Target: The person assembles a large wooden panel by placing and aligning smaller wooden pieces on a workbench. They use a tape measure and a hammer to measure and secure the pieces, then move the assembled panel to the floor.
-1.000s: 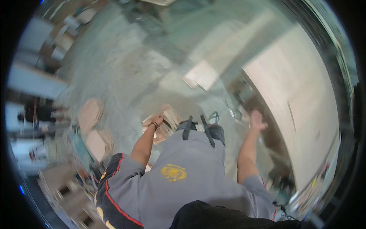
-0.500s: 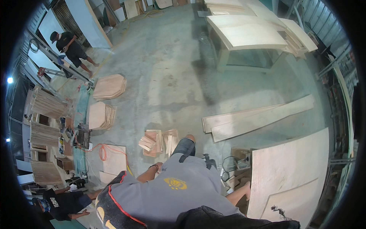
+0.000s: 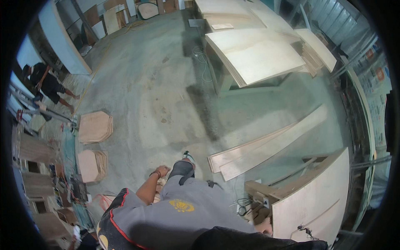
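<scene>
My left hand [image 3: 161, 171], a dark band at its wrist, hangs beside my forward knee with nothing visible in it. The fingers look loosely apart. Just below it, small wood pieces [image 3: 159, 188] show only in part past my arm and shirt. My right hand [image 3: 264, 226] is low at my right side, next to the near edge of a large pale plywood sheet [image 3: 310, 198]. Its fingers are blurred and partly hidden, so I cannot tell whether they touch the sheet. The sheet lies over a wooden frame [image 3: 262, 189], with dark cables beside it.
Long plywood strips [image 3: 266, 146] lie on the floor ahead right. Beyond them stands a green-framed table [image 3: 246, 89] carrying plywood sheets [image 3: 256, 52]. Stacks of cut-corner boards [image 3: 95, 126] lie to the left. A person [image 3: 46, 81] stands far left; another person [image 3: 85, 241] is partly visible lower left.
My body and view have turned and moved forward. My left hand has swung ahead, and the small wood pieces are now mostly covered by my body. My right hand remains by the plywood sheet.
</scene>
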